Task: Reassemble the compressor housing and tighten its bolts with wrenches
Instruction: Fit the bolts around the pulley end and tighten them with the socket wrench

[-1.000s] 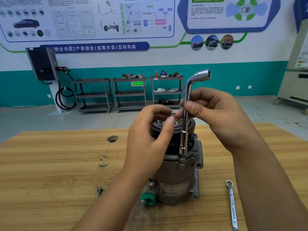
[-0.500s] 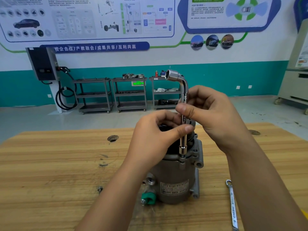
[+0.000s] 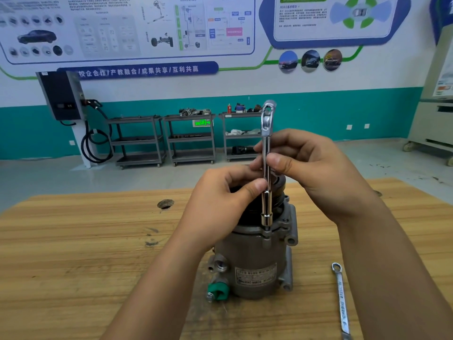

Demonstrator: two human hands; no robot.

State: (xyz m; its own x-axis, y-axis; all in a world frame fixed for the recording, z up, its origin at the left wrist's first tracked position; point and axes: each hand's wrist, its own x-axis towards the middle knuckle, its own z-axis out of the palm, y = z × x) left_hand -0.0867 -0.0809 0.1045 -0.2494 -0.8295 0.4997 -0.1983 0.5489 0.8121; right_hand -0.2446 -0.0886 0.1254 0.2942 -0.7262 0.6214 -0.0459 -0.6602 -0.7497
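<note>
The compressor housing point(image 3: 255, 261) stands upright on the wooden counter point(image 3: 85, 253), with its black pulley point(image 3: 279, 192) on top and a green cap point(image 3: 218, 292) at its foot. An L-shaped socket wrench point(image 3: 266, 153) stands vertical, its socket seated on a bolt point(image 3: 266, 228) at the housing's upper flange. The left hand point(image 3: 220, 202) pinches the shaft low between thumb and curled fingers, and the right hand point(image 3: 308, 168) pinches it just above, so the 2 hands hold only the wrench. The housing looks like cast metal, heavy and rigid enough to stay put unheld. The chromed shaft is thin, stiff and probably slick, which suits finger-spinning; final torque likely calls for levering on the bent end. A ring spanner point(image 3: 340, 298) lies on the counter to the right, apart from the housing.
</note>
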